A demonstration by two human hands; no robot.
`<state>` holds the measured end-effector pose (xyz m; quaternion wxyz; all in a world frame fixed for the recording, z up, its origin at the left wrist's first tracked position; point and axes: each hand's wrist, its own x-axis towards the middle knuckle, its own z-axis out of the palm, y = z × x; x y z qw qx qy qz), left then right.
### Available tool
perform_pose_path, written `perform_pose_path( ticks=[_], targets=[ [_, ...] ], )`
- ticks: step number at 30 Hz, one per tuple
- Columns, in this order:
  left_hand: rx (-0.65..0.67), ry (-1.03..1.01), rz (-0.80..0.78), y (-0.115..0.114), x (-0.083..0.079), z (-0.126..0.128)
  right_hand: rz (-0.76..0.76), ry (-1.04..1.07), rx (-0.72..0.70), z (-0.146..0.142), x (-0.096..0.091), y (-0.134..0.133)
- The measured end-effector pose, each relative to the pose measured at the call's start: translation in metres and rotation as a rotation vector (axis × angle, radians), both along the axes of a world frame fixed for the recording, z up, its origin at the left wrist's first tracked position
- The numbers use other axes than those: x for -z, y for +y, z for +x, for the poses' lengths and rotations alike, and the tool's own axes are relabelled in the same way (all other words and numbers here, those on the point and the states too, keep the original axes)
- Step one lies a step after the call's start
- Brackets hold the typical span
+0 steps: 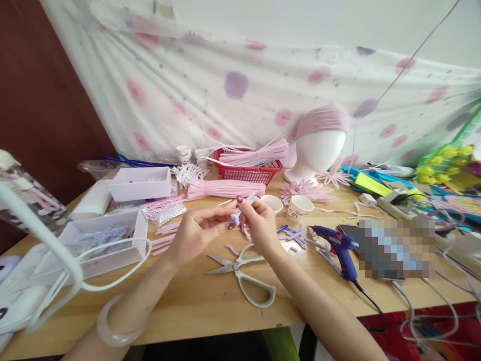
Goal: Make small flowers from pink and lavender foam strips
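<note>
Head view: a slackening pinch could be dropping the lilac piece (235, 219), just below centre, onto the open scissors (236, 266) lying at its six o'clock; left forearm is slanting from seven o'clock, right from five; left hand (197, 228) and right hand (259, 223) are both pinching the piece narrowly.

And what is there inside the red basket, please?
Inside the red basket, pale pink strips lie bundled, rising above its rim. Whatever is underneath them is covered, so I cannot tell.
</note>
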<state>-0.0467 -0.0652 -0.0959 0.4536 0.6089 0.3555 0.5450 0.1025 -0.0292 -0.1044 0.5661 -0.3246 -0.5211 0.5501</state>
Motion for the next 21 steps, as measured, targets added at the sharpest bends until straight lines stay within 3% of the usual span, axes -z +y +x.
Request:
perform_pose_path(
  ticks=[4, 8, 11, 14, 21],
  targets=[
    [-0.061, 0.044, 0.024, 0.0, -0.002, -0.002, -0.007, -0.101, 0.047, 0.0, 0.003, 0.004],
    [-0.245, 0.182, 0.138, 0.001, -0.001, -0.007, 0.198, -0.23, 0.229, 0.004, 0.003, 0.003],
    [-0.283, 0.259, 0.198, 0.003, 0.002, -0.01, 0.344, -0.44, 0.061, 0.005, 0.004, -0.004],
    [-0.265, 0.24, 0.152, 0.005, 0.005, -0.01, 0.373, -0.548, -0.077, 0.001, 0.008, -0.008],
    [-0.176, -0.005, -0.055, 0.002, 0.0, -0.006, 0.423, -0.471, -0.037, 0.0, 0.012, -0.007]
  ],
)
